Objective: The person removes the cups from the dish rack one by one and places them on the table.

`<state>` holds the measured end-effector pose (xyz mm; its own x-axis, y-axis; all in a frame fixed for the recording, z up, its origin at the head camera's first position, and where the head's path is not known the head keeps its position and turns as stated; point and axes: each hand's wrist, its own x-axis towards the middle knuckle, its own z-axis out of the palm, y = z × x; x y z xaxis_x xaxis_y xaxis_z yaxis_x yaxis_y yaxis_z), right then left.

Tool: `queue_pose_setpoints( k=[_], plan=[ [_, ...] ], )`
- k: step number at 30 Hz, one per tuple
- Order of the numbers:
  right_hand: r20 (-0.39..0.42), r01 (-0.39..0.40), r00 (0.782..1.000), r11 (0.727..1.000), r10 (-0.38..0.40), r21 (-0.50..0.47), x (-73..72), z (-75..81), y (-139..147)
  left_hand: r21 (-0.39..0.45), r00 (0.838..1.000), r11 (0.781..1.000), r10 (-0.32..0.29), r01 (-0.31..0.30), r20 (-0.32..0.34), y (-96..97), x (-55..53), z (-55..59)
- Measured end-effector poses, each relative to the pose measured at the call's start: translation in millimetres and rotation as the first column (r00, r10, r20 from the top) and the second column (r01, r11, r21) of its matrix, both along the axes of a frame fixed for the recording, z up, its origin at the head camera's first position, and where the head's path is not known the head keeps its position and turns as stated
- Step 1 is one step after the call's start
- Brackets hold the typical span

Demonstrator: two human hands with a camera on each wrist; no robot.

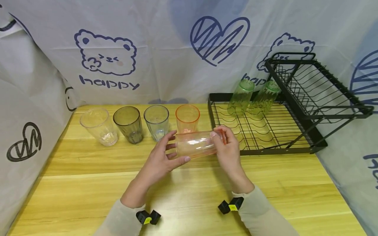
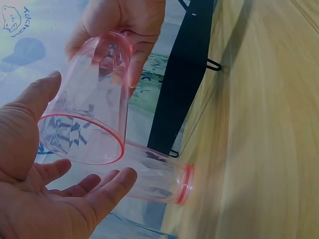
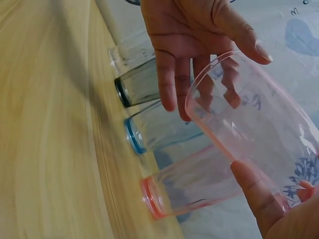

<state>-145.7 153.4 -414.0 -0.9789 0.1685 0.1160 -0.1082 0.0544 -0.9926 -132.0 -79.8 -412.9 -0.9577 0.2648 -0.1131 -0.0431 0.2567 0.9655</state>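
A pink-tinted clear drinking glass (image 1: 196,144) lies nearly sideways in the air above the table, its mouth toward the left. My right hand (image 1: 231,154) grips it around the base end, thumb on the near side. My left hand (image 1: 160,157) is at the mouth end, thumb and fingers spread around the rim and not curled onto it. In the left wrist view the pink rim (image 2: 84,160) sits between the left thumb and the loosely bent fingers. Just behind the held glass, another pink glass (image 1: 187,118) stands upright on the table.
Left of the upright pink glass stand a blue-tinted glass (image 1: 156,121), a dark grey glass (image 1: 128,126) and a clear glass (image 1: 98,123). At right is a black two-tier dish rack (image 1: 262,151) with two upside-down green glasses (image 1: 242,96) on its lower tier. A printed cloth (image 1: 165,65) hangs behind.
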Motion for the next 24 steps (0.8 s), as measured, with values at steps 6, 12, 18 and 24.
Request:
queue_pose_setpoints(
  k=[6,12,18,24],
  plan=[
    [0.110,-0.001,0.994,0.989,0.018,-0.149,1.1,0.5,-3.7,0.035,0.999,0.999,-0.012,0.014,-0.038,-0.6,1.2,5.6],
    [0.162,-0.045,0.980,0.927,0.113,-0.372,2.6,-2.8,-9.6,0.002,0.995,0.999,-0.037,0.037,-0.092,-1.5,5.8,14.2],
    [0.177,-0.100,0.963,0.880,0.202,-0.464,4.3,-6.5,-14.2,-0.036,0.988,0.998,-0.054,0.049,-0.147,-2.1,11.8,22.3],
    [0.190,-0.150,0.937,0.829,0.293,-0.539,5.8,-10.5,-16.6,-0.072,0.982,0.996,-0.065,0.053,-0.180,-2.7,17.3,27.8]
  ],
)
